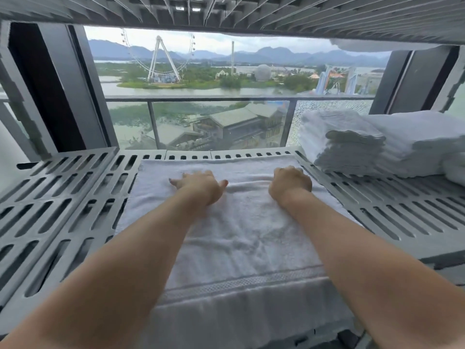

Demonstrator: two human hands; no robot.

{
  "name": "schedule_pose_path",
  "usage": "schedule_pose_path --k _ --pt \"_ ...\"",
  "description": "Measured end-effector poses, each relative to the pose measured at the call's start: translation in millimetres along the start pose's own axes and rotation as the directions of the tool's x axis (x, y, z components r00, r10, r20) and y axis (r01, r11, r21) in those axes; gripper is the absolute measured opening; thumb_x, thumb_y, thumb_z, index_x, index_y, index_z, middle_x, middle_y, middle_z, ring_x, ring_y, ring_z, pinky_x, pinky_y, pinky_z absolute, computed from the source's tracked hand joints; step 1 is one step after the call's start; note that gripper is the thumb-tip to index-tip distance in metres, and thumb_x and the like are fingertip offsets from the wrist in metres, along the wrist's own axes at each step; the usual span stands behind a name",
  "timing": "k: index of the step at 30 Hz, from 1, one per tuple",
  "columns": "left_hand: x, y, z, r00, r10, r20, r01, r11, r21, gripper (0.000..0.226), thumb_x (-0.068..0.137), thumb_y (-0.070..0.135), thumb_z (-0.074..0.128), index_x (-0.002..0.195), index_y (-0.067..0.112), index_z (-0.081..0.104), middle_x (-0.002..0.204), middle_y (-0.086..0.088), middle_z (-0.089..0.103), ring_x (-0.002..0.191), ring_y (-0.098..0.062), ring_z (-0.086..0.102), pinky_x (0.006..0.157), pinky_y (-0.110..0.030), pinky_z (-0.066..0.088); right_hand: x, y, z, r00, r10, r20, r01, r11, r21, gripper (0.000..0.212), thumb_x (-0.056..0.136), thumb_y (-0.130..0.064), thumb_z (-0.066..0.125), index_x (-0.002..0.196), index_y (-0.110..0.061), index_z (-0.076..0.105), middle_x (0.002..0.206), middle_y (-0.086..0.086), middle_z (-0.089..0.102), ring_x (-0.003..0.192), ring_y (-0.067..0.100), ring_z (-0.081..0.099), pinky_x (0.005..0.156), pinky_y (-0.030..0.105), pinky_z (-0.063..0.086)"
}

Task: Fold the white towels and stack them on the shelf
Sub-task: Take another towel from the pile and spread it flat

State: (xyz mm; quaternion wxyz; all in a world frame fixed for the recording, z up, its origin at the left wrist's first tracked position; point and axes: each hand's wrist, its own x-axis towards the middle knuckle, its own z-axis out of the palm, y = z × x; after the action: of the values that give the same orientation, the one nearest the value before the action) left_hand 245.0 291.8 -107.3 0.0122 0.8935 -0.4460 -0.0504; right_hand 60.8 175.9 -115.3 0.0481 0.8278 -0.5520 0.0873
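A person's two bare arms reach across a white terry towel with a woven border band [251, 235], spread flat at the centre of a grey slotted metal shelf [63, 197], its near end draped over the shelf's near edge. The left hand [198, 187] presses flat on the cloth, fingers straight and thumb out. The right hand [290, 183] rests knuckles-up with fingers curled under; whether it grips the cloth cannot be told. Stacks of folded white towels [352, 144] sit at the far right of the shelf. Beyond a glass balcony railing [226, 99] stands a white Ferris wheel [161, 56]
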Motion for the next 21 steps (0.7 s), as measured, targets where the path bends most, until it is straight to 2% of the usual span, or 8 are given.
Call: schedule_pose_path --k 2,5,7,9,12,14,17,21 --pt "5.9 13.2 -0.6 0.998 0.034 -0.046 -0.034 0.999 0.016 0.082 0.094 0.073 0.026 0.154 0.018 0.029 0.160 -0.011 0.031 0.147 -0.036 0.027 0.114 -0.072 0.013 11.8 -14.0 2.8 0.990 -0.138 -0.039 0.140 0.988 0.060 0.030 0.093 -0.029 0.048 0.114 -0.015 0.062 0.117 0.012 0.060 0.108 0.030 0.055 0.089 0.040 0.050" --pt "14.1 19.5 5.1 0.998 0.036 0.051 -0.037 0.999 0.024 0.092 0.087 0.083 0.026 0.160 0.028 0.013 0.168 -0.008 0.005 0.154 -0.031 0.002 0.114 -0.072 0.000 27.2 -25.7 12.4 0.919 -0.386 -0.076 0.393 0.894 0.213 0.024 0.091 -0.041 0.057 0.104 -0.023 0.066 0.111 0.007 0.060 0.111 0.027 0.054 0.096 0.038 0.046" --pt "20.0 13.3 7.7 0.994 -0.015 0.108 0.012 0.999 0.030 0.104 0.077 0.093 0.023 0.160 0.034 0.004 0.168 -0.006 -0.009 0.154 -0.030 -0.010 0.112 -0.073 -0.008 42.3 -17.5 20.6 0.928 -0.372 0.000 0.360 0.899 0.249 0.032 0.089 -0.053 0.055 0.107 -0.028 0.062 0.120 0.006 0.057 0.119 0.027 0.050 0.100 0.040 0.040" --pt "26.5 5.4 9.0 0.993 -0.059 0.105 0.054 0.997 0.053 0.113 0.068 0.100 0.018 0.159 0.036 0.001 0.168 -0.006 -0.012 0.153 -0.033 -0.013 0.111 -0.074 -0.010 57.2 -1.8 29.9 0.965 -0.249 0.076 0.220 0.936 0.275 0.050 0.085 -0.066 0.046 0.120 -0.032 0.055 0.136 0.007 0.051 0.129 0.028 0.043 0.106 0.044 0.032" --pt "31.9 -2.2 13.5 0.993 -0.101 0.064 0.097 0.993 0.064 0.109 0.068 0.100 0.011 0.158 0.040 -0.002 0.167 -0.005 -0.013 0.153 -0.034 -0.013 0.109 -0.077 -0.009 73.6 14.3 41.6 0.973 -0.145 0.181 0.097 0.963 0.251 0.075 0.083 -0.076 0.032 0.148 -0.038 0.034 0.161 0.002 0.026 0.149 0.028 0.020 0.120 0.050 0.010" --pt "35.1 -2.8 16.2 0.993 -0.112 0.047 0.110 0.993 0.051 0.106 0.069 0.099 0.009 0.158 0.043 -0.002 0.167 -0.003 -0.013 0.153 -0.033 -0.014 0.108 -0.077 -0.010 78.9 16.7 45.1 0.966 -0.150 0.212 0.101 0.969 0.227 0.079 0.086 -0.076 0.027 0.155 -0.038 0.021 0.166 0.000 0.012 0.153 0.026 0.007 0.121 0.053 0.001" --pt "38.7 -1.3 18.7 0.993 -0.117 0.035 0.115 0.993 0.040 0.105 0.068 0.099 0.009 0.157 0.044 -0.001 0.168 -0.003 -0.012 0.153 -0.033 -0.014 0.108 -0.077 -0.012 82.0 17.2 48.3 0.957 -0.186 0.221 0.138 0.967 0.215 0.077 0.089 -0.074 0.024 0.156 -0.037 0.014 0.167 0.001 0.004 0.153 0.026 0.000 0.120 0.054 -0.003" --pt "44.7 -1.9 16.2 0.996 -0.082 0.036 0.081 0.996 0.035 0.106 0.071 0.097 0.013 0.159 0.038 0.003 0.168 -0.004 -0.008 0.154 -0.033 -0.011 0.110 -0.074 -0.012 83.3 9.1 47.0 0.958 -0.255 0.132 0.224 0.951 0.213 0.069 0.096 -0.060 0.030 0.155 -0.025 0.026 0.166 0.007 0.014 0.153 0.025 0.007 0.121 0.053 -0.002"
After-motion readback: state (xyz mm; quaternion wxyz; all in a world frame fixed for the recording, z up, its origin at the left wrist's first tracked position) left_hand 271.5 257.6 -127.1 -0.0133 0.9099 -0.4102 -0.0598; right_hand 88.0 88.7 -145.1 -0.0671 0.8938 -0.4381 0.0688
